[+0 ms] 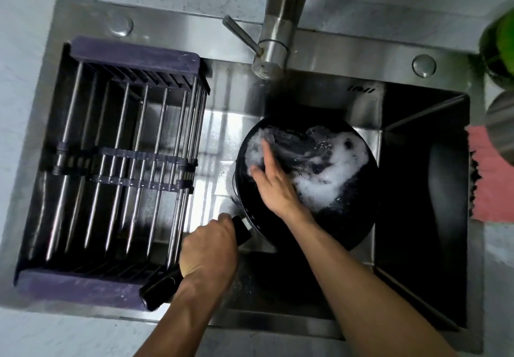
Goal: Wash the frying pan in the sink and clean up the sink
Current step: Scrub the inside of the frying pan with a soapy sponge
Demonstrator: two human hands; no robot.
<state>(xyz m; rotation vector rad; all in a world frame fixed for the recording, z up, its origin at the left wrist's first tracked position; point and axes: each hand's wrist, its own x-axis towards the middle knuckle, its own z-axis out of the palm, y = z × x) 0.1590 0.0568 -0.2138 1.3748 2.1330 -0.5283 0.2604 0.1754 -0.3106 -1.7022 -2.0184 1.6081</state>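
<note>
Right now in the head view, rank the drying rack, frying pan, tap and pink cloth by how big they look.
1. Drying rack, clearly largest.
2. Frying pan.
3. Tap, though it stands nearer the camera and is cut off at the top, so unsure.
4. Pink cloth, only partly in view.

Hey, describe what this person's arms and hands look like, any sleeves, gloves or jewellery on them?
Both forearms are bare up to the frame edge: no sleeves show. The left hand and right hand wear no gloves, and no rings, watch or bracelet are visible. White soap foam clings to the right hand's fingertips.
</note>
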